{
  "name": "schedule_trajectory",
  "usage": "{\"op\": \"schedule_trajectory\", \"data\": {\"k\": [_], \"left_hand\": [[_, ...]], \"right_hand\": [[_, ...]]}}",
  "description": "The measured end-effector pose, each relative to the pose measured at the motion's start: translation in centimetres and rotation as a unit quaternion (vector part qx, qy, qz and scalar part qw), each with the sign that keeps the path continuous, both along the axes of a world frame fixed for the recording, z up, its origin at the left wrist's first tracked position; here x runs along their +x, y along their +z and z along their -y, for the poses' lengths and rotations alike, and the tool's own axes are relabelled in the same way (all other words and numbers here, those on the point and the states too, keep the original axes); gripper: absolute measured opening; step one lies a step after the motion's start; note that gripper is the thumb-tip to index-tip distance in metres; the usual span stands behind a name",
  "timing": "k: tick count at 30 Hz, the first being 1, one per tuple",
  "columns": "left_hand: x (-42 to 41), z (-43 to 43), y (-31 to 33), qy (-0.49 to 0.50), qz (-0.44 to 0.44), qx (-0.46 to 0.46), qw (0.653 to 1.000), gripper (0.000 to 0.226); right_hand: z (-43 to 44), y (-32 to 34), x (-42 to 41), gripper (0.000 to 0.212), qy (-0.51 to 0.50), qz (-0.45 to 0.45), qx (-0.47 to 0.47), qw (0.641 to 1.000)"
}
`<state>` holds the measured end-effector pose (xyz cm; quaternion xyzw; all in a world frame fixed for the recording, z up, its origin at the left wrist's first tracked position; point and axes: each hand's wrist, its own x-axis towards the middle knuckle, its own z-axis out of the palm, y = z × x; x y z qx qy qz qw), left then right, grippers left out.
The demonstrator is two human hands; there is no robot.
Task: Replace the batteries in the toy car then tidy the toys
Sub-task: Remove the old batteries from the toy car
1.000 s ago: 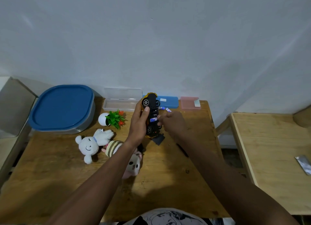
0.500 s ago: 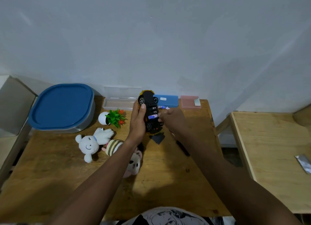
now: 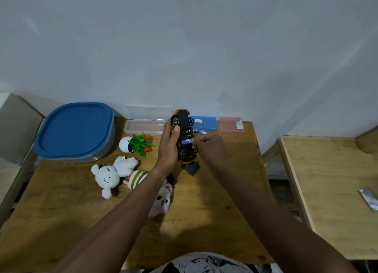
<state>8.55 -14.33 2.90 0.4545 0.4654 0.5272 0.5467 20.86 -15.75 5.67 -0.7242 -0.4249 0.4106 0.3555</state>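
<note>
Head view, mid-frame: my left hand (image 3: 169,148) grips the upturned toy car (image 3: 184,135) while my right hand (image 3: 210,148) pinches a battery (image 3: 186,142) into its open bay, cover (image 3: 191,168) off, plush toys (image 3: 110,176) untidied.

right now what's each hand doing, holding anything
Left hand: closed around the upturned toy car.
Right hand: fingertips pinched at the battery in the car's compartment; actual grip cannot be told.

Person wearing white shirt (image 3: 204,263) showing black cartoon print; both forearms showing bare, no sleeves, no jewellery visible.
</note>
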Motion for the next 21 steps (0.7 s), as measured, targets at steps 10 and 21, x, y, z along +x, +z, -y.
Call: {"op": "schedule_trajectory", "data": {"k": [10, 21], "left_hand": [[0.1, 0.1, -0.2, -0.004, -0.013, 0.005, 1.0, 0.037], [0.2, 0.4, -0.3, -0.016, -0.043, 0.015, 0.999, 0.039]], "right_hand": [[0.1, -0.7, -0.1, 0.022, -0.021, -0.038, -0.008, 0.999], [0.5, 0.5, 0.4, 0.025, -0.016, -0.144, -0.061, 0.987]]}}
